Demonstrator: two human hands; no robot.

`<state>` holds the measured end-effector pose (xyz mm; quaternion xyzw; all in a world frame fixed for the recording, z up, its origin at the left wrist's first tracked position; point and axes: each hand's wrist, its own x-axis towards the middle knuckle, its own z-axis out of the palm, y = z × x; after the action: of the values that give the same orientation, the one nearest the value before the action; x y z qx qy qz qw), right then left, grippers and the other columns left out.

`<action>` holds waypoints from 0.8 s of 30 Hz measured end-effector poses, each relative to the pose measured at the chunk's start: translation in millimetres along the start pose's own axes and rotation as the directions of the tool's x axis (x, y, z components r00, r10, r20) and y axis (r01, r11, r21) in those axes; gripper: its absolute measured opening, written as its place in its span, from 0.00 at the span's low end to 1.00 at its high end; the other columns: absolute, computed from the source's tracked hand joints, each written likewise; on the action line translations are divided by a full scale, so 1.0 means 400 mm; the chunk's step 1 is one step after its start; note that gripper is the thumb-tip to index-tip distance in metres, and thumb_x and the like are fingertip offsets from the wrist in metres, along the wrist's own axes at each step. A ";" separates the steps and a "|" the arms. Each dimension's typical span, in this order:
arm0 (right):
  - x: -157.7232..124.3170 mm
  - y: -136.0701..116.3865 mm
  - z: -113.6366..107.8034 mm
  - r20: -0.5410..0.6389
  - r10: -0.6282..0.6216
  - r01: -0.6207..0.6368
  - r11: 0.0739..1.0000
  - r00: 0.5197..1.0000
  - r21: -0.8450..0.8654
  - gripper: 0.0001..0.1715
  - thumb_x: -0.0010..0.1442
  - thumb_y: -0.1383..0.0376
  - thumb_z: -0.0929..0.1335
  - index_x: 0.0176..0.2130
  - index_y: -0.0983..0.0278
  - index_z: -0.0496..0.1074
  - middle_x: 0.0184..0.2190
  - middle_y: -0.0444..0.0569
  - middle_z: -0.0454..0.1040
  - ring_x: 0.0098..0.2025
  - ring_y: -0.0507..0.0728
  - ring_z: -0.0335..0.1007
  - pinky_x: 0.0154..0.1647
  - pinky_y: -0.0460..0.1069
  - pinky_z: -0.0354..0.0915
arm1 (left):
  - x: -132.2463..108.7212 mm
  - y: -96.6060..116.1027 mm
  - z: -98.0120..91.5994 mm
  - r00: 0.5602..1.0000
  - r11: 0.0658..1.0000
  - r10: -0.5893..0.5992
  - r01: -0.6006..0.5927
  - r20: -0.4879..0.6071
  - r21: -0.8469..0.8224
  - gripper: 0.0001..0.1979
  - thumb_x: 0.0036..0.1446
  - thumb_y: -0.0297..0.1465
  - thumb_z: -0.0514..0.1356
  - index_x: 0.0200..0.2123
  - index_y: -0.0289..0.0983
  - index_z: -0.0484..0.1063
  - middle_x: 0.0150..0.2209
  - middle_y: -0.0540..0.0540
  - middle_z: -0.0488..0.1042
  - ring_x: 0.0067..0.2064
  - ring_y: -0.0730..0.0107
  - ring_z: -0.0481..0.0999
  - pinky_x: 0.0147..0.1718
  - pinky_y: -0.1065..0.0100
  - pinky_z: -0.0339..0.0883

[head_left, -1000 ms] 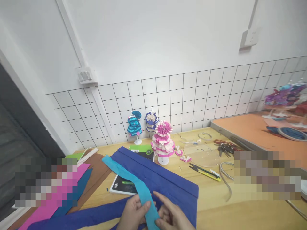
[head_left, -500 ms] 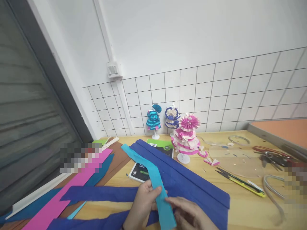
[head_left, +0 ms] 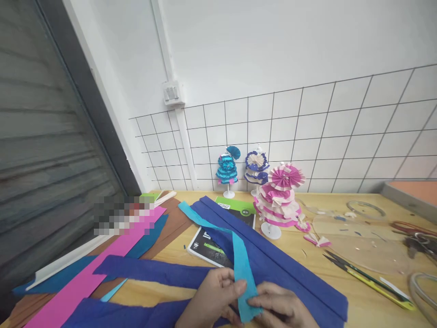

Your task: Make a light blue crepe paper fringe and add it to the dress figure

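Note:
A long light-blue crepe paper strip (head_left: 239,250) runs from the table's back left down to the bottom of the view. My left hand (head_left: 211,303) pinches its near end with thumb and fingers closed on it. My right hand (head_left: 285,310) grips the same end from the right, thumb pressed on the paper. Under both hands lies a folded dark-blue crepe sheet (head_left: 290,273), and a dark-blue strip (head_left: 153,271) stretches to the left.
Three paper dress models on stands, teal (head_left: 227,171), navy-and-cream (head_left: 256,166) and pink-and-white (head_left: 280,198), stand by the tiled wall. A green-and-black booklet (head_left: 211,243), a pink strip (head_left: 102,273), yellow-handled snips (head_left: 368,278) and a clear plastic disc (head_left: 362,241) lie on the wooden table (head_left: 341,205).
The view has swung left and down, so the orange table at the right has almost left the picture. Both hands have kept hold of the light-blue strip and worked toward its near end.

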<state>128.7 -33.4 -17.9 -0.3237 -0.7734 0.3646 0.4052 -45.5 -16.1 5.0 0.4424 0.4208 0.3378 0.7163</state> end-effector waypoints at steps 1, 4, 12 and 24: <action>0.000 -0.001 -0.003 -0.002 0.013 -0.013 1.000 1.000 -0.013 0.10 0.57 0.63 0.65 0.35 0.57 0.78 0.30 0.52 0.77 0.31 0.57 0.74 0.31 0.47 0.68 | 0.000 -0.003 -0.001 0.999 1.000 -0.016 0.015 0.032 0.024 0.15 0.45 0.39 0.64 0.31 0.32 0.73 0.21 0.47 0.73 0.19 0.75 0.71 0.15 0.78 0.64; 0.000 -0.002 -0.004 0.024 0.038 -0.038 0.999 0.999 0.011 0.11 0.58 0.63 0.65 0.35 0.57 0.78 0.30 0.51 0.76 0.31 0.57 0.73 0.32 0.47 0.68 | 0.001 -0.008 -0.004 0.997 0.999 -0.024 0.021 0.067 0.043 0.15 0.44 0.39 0.65 0.28 0.31 0.74 0.19 0.47 0.73 0.18 0.76 0.71 0.14 0.79 0.63; 0.004 -0.012 -0.007 -0.041 0.098 -0.095 0.993 0.994 0.065 0.12 0.56 0.61 0.65 0.32 0.60 0.79 0.29 0.54 0.76 0.30 0.58 0.74 0.30 0.48 0.68 | 0.019 -0.013 -0.009 0.999 0.999 0.034 -0.033 0.042 -0.031 0.15 0.43 0.39 0.65 0.28 0.31 0.73 0.19 0.47 0.75 0.19 0.74 0.73 0.15 0.77 0.66; 0.008 -0.003 0.002 -0.114 0.257 -0.219 0.938 0.960 0.268 0.17 0.52 0.54 0.67 0.24 0.64 0.76 0.25 0.51 0.72 0.26 0.57 0.72 0.28 0.49 0.67 | 0.008 -0.006 0.004 0.993 0.998 0.067 -0.067 0.093 -0.002 0.14 0.37 0.31 0.69 0.29 0.32 0.73 0.23 0.45 0.76 0.23 0.71 0.75 0.20 0.75 0.66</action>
<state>126.4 -31.6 -15.8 -0.3870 -0.6436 0.4815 0.4519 -42.5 -14.7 2.3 0.4721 0.3722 0.3404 0.7229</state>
